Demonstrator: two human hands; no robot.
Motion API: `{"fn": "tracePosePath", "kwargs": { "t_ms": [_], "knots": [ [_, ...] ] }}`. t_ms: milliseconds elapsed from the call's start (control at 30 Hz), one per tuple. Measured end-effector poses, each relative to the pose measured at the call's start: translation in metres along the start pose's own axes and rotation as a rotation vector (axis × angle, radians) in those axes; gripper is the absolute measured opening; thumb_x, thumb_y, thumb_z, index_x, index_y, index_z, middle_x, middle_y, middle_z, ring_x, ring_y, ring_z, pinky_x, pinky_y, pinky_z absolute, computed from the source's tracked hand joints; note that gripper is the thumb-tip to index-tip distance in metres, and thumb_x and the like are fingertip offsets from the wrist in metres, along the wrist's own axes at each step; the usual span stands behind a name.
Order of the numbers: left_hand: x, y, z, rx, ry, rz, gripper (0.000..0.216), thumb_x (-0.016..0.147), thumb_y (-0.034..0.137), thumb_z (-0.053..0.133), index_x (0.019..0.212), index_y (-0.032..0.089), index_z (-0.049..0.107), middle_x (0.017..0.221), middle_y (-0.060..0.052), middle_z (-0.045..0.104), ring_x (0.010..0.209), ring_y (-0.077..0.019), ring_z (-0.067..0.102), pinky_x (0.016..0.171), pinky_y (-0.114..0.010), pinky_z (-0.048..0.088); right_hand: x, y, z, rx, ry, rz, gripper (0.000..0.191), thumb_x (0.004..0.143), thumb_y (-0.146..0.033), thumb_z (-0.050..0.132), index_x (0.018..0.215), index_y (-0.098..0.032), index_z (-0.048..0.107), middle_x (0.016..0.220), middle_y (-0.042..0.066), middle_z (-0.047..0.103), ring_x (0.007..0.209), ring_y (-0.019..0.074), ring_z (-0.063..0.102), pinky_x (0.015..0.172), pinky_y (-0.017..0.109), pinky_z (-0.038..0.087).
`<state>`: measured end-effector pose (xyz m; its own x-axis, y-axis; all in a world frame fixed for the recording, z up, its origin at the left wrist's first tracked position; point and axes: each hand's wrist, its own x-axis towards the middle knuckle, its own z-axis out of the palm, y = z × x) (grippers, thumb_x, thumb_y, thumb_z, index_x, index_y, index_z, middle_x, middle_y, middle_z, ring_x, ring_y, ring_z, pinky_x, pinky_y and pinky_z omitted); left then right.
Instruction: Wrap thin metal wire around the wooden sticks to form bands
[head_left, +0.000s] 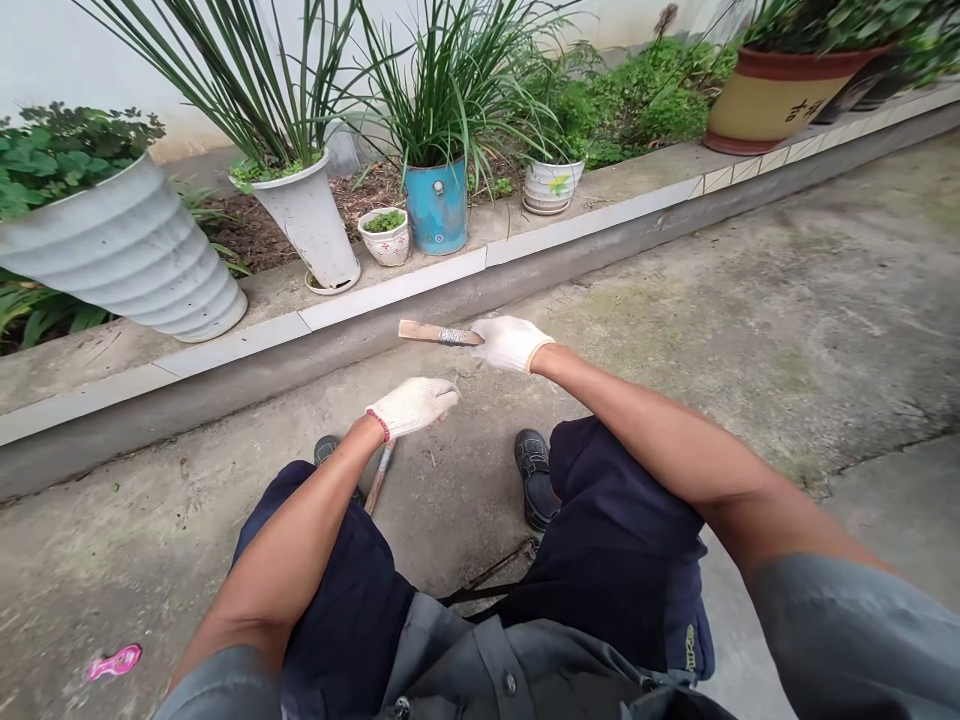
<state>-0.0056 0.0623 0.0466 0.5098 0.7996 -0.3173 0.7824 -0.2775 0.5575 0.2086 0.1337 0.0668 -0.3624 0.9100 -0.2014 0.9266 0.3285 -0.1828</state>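
Note:
I sit with knees apart over a concrete floor, both hands in white knit gloves. My right hand (pixel 508 342) is closed round one end of a short wooden stick (pixel 431 333) that has wire wound round it near the glove; the stick points left. My left hand (pixel 413 405) is lower and closer, fingers pinched together, with a thin wire (pixel 455 379) running up from it toward the stick. Under the left hand a second stick with a wire wrap (pixel 379 474) lies on the floor between my shoes.
A raised tiled ledge (pixel 390 290) runs across in front, carrying a large white ribbed pot (pixel 127 255), a tall white pot (pixel 311 220), a small bowl pot (pixel 386 238), a blue pot (pixel 437 205) and others. A pink object (pixel 114 661) lies on the floor at left.

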Motion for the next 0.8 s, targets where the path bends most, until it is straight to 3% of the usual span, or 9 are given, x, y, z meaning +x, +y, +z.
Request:
{"fn": "tracePosePath", "kwargs": {
  "t_ms": [133,300,400,567,667,800],
  "knots": [
    [0.001,-0.004,0.0,0.075,0.03,0.017,0.037,0.097,0.043,0.04,0.08,0.022,0.066,0.07,0.002,0.068,0.06,-0.0159,0.059,0.061,-0.027,0.039,-0.001,-0.009,0.003,-0.194,-0.112,0.036,0.031,0.085,-0.035,0.063,0.111,-0.019,0.072,0.097,0.015,0.073,0.089,0.0286,0.07,0.073,0.033,0.048],
    [0.001,-0.012,-0.013,0.11,0.125,0.027,0.038,0.096,0.044,0.041,0.091,0.023,0.073,0.073,0.002,0.069,0.067,-0.0165,0.059,0.065,-0.026,0.04,-0.007,-0.011,0.011,-0.349,-0.271,-0.107,0.028,0.079,-0.019,0.065,0.105,-0.017,0.075,0.095,0.015,0.073,0.087,0.0274,0.07,0.074,0.034,0.048],
    [0.0,-0.014,-0.02,0.114,0.154,0.081,0.037,0.095,0.042,0.043,0.085,0.022,0.072,0.077,0.002,0.07,0.07,-0.0158,0.058,0.067,-0.025,0.04,-0.011,-0.006,0.014,-0.25,-0.387,-0.235,0.024,0.075,-0.02,0.068,0.098,-0.018,0.076,0.087,0.008,0.072,0.08,0.0209,0.065,0.071,0.03,0.045],
    [0.0,-0.016,-0.02,0.028,0.108,0.052,0.04,0.092,0.052,0.049,0.083,0.021,0.073,0.071,0.001,0.069,0.063,-0.0154,0.057,0.062,-0.026,0.04,-0.021,0.009,0.005,0.135,-0.602,-0.343,0.031,0.075,-0.044,0.072,0.091,-0.018,0.075,0.072,-0.001,0.064,0.069,0.0138,0.052,0.063,0.025,0.038],
    [0.003,-0.017,-0.015,-0.079,0.046,0.05,0.044,0.093,0.055,0.049,0.082,0.019,0.072,0.073,-0.001,0.07,0.063,-0.0157,0.059,0.061,-0.026,0.042,-0.025,0.014,-0.007,0.24,-0.569,-0.423,0.031,0.074,-0.046,0.073,0.084,-0.018,0.071,0.071,-0.002,0.063,0.067,0.0116,0.048,0.061,0.024,0.034],
    [0.005,-0.016,-0.007,-0.176,0.047,0.065,0.048,0.098,0.055,0.04,0.083,0.018,0.068,0.081,-0.004,0.073,0.062,-0.0149,0.062,0.064,-0.026,0.046,-0.025,0.01,-0.018,0.367,-0.303,-0.367,0.026,0.079,-0.043,0.068,0.083,-0.018,0.067,0.074,-0.001,0.065,0.064,0.01,0.048,0.06,0.024,0.031]
  ]
}}
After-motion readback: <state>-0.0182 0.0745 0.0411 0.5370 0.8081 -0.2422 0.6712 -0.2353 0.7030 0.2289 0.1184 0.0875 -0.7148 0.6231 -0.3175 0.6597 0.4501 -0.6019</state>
